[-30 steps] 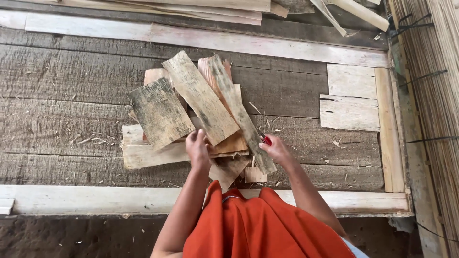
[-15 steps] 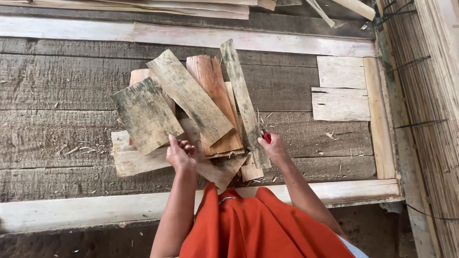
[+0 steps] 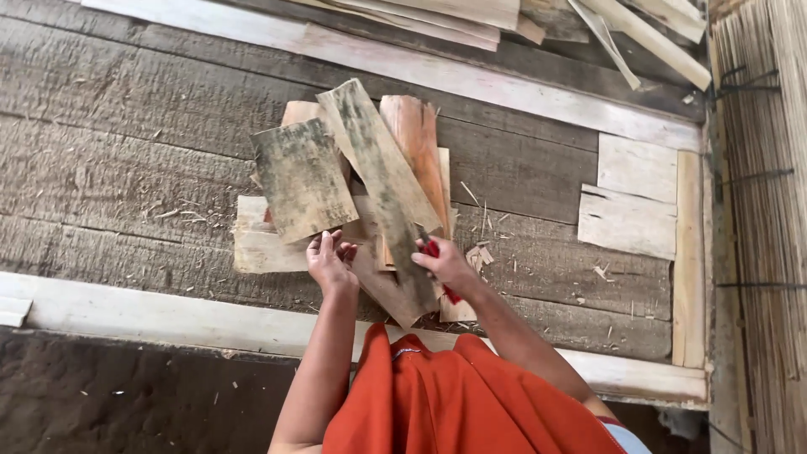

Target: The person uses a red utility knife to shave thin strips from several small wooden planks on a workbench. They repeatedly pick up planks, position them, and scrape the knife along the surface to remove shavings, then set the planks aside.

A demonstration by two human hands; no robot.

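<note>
We had a fan of rough wood slats (image 3: pixel 370 193) stacked loose on the grey plank floor (image 3: pixel 126 151), its near end just ahead of our knees and orange cloth (image 3: pixel 454 403). Biggest risk was the fan itself: pieces overlapped at angles, nothing pinned, so one tug could have slid the lot. Next, the dark mottled slat (image 3: pixel 303 178) sat on top, tilted, and could have tipped off leftward. Our left hand (image 3: pixel 329 262) had its grip curled at that slat's near edge, touching, not clearly clamped. Our right hand (image 3: pixel 444 267) was closed around something red; splintery edges and loose chips (image 3: pixel 481 254) nearby threatened fingers.
</note>
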